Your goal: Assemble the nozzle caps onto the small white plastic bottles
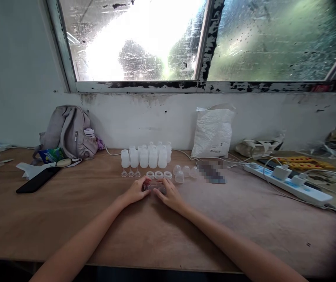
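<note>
Left hand point(138, 190) and right hand point(171, 194) touch a clear item point(152, 188) near three rings point(168, 178).

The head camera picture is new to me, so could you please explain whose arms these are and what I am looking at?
There is no machine here: this one picture comes from a camera worn on a person's head, looking forward and down. The arms are the wearer's own, with bare hands.

The left hand and right hand hold a clear plastic piece between them, too small to identify surely.

On the wooden tabletop, just beyond the hands, are clear teats, white rings and clear domed caps. Behind the teats and rings stand white bottles. Farther left are a backpack and a black phone; to the right, a white plastic package and a power strip.
</note>
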Tool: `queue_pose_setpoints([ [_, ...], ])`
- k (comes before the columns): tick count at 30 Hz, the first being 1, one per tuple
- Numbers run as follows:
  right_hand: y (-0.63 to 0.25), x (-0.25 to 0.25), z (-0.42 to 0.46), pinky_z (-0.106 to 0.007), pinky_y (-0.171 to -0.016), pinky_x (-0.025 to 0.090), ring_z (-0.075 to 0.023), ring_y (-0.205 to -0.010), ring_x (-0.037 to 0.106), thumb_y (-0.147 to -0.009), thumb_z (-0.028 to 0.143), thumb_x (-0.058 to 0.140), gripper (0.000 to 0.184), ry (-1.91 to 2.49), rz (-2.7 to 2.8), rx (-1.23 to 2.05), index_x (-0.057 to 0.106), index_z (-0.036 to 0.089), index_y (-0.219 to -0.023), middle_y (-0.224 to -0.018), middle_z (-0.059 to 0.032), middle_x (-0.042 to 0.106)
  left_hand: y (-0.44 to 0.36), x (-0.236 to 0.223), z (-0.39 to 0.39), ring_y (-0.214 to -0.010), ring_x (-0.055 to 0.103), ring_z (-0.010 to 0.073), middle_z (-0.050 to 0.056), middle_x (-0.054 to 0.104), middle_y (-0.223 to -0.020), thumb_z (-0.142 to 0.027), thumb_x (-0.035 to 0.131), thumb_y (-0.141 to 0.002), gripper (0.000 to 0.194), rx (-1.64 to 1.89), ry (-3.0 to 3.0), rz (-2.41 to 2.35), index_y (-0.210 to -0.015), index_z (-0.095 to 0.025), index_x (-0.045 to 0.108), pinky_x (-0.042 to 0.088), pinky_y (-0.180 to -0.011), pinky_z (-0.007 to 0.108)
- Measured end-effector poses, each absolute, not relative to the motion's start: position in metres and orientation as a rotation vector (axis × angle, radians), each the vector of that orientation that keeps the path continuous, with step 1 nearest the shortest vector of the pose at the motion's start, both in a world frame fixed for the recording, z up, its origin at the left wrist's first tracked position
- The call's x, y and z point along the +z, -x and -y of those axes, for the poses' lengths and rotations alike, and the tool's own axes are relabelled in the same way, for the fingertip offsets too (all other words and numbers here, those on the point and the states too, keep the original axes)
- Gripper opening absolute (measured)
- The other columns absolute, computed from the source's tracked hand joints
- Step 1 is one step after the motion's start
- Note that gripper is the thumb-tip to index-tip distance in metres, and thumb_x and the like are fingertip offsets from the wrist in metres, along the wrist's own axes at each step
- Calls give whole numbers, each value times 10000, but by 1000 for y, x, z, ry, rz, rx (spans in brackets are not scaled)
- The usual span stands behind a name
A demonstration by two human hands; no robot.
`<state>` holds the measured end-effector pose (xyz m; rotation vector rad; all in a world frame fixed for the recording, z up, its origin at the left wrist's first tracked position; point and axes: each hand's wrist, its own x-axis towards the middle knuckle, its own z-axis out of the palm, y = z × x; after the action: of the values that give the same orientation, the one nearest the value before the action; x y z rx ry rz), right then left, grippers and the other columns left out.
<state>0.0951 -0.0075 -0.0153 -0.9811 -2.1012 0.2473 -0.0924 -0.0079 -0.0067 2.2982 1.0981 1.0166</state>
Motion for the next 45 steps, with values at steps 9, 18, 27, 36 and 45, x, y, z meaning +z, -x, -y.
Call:
queue_pose_setpoints([
  [9, -105, -5, 21, -373, -795, 367, -246, -940, 473, -695, 344, 579, 351, 1042, 2299, 84, 496, 200, -1004, -1010, -90, 511, 105, -4, -3, -889, 515, 177, 50, 533, -904, -249, 544, -745, 168, 1179, -2368, -1272, -890, -182, 594, 400, -830, 317],
  [18, -108, -11, 9, -257, -641, 414, -151, -684, 566, -848, 331, 382, 223, 1012, 2095, 499, 486, 192, -988, -762, -30, 610, 132, -8, -17, -807, 530, 175, 41, 578, -832, -254, 539, -736, 149, 1125, -2409, -1427, -860, -182, 582, 417, -764, 311],
  [27, -117, -20, -14, -240, -536, 397, -139, -543, 531, -852, 402, 332, 295, 1186, 1870, 446, 524, 179, -827, -623, -8, 577, 156, -5, -25, -776, 560, 164, 45, 603, -840, -283, 551, -719, 244, 1238, -2291, -1476, -933, -170, 579, 451, -720, 278],
  [36, -121, -14, -11, -281, -693, 404, -169, -743, 545, -828, 379, 398, 242, 1177, 2063, 261, 543, 190, -789, -801, -47, 559, 184, -2, -27, -752, 567, 154, 21, 608, -796, -172, 556, -632, 359, 1104, -2191, -1475, -991, -171, 543, 462, -722, 277],
  [45, -100, -15, -11, -299, -763, 411, -182, -844, 508, -762, 196, 472, 216, 931, 2284, 156, 474, 180, -978, -949, -72, 497, 197, -10, -30, -678, 559, 143, 21, 610, -765, -118, 507, -599, 342, 1087, -2166, -1504, -938, -154, 538, 459, -666, 265],
])
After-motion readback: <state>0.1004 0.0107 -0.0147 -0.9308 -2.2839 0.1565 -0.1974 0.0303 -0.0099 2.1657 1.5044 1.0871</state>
